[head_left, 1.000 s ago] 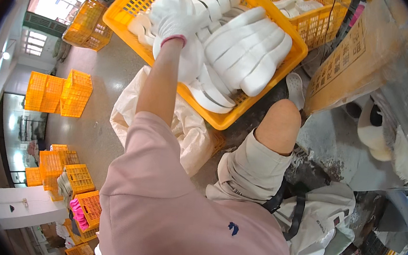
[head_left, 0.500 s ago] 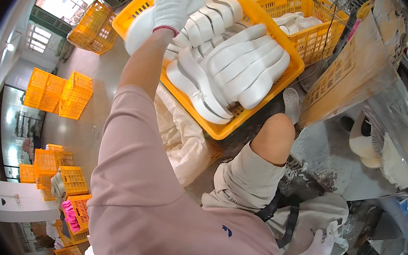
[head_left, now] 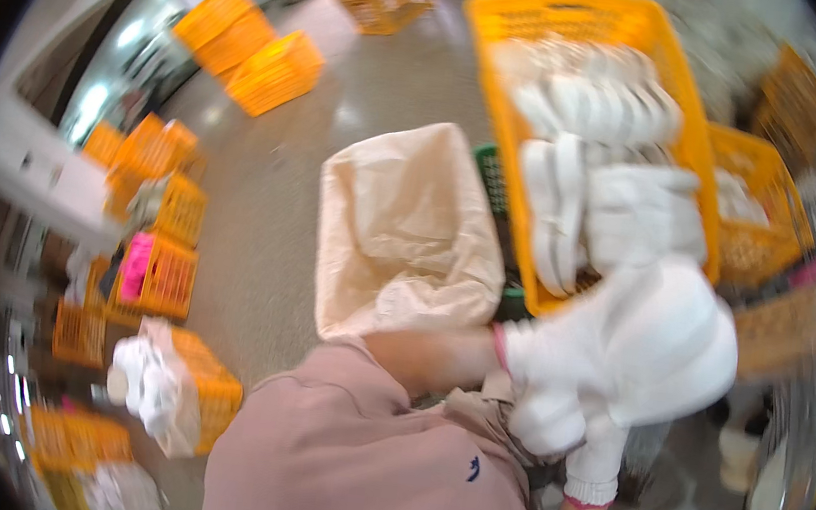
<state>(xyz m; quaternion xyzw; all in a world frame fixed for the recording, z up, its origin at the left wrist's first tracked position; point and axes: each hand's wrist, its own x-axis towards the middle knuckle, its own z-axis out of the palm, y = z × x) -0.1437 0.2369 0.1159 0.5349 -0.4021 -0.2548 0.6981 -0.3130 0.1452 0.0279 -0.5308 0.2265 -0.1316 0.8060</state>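
Observation:
My left hand, in a white knit glove with a red cuff edge, grips a white shoe sole in front of my body. Motion blurs its outline, and I cannot tell whether it is one sole or two. My right hand, gloved the same way, comes up from below and meets the sole's underside; its fingers are hidden and smeared. Just beyond the hands stands a yellow crate filled with rows of white soles.
Left of the crate, an open cream sack holds something white at its bottom. A second yellow crate and a cardboard sheet are at the right. More crates stand on the floor at the left.
My left hand has come back from the crate's far left side to my front with the sole. My right hand has moved up to meet it. The view has turned, showing the sack's opening.

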